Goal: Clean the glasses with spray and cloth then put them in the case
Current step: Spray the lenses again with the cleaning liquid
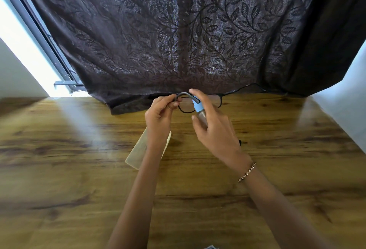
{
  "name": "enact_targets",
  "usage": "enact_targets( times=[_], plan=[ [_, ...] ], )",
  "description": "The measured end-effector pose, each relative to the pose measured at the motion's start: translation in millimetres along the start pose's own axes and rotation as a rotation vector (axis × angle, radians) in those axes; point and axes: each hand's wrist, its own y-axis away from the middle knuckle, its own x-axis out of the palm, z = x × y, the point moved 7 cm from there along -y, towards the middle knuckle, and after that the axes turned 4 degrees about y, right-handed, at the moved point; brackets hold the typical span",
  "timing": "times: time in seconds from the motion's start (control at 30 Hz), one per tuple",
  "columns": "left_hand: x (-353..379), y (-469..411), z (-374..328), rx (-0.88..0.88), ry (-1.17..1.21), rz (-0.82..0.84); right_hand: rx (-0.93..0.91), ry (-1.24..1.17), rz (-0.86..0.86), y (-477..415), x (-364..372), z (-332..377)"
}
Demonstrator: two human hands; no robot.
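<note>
**Glasses, black thin-rimmed, clear lenses: held in hand above table**

Glasses (214, 100) raised over far edge of glossy wood-grain table (79, 169), before dark brown leaf-patterned woven curtain (178, 30). Pinched at curved end of one temple arm by left hand (158, 114), fingertips closed on it. Small clear spray bottle with pale blue plastic cap (198, 108) gripped in right hand (215, 133), forefinger curved over top, just beside near lens. Pale translucent rectangular case (138, 153) flat on table, partly under left forearm; contents not discernible. Beaded bracelet (247, 173) on right wrist.
</note>
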Motion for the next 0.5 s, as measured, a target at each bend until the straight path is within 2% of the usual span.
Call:
enact_targets(
  times=[0.23,0.5],
  plan=[
    [-0.5,0.5,2.8,-0.006,0.001,-0.003,0.021,-0.055,-0.006,0.7,-1.0,-2.9],
    [-2.1,1.3,1.1,0.002,-0.002,-0.003,0.115,0.099,-0.031,-2.1,-4.8,-3.1]
  ],
)
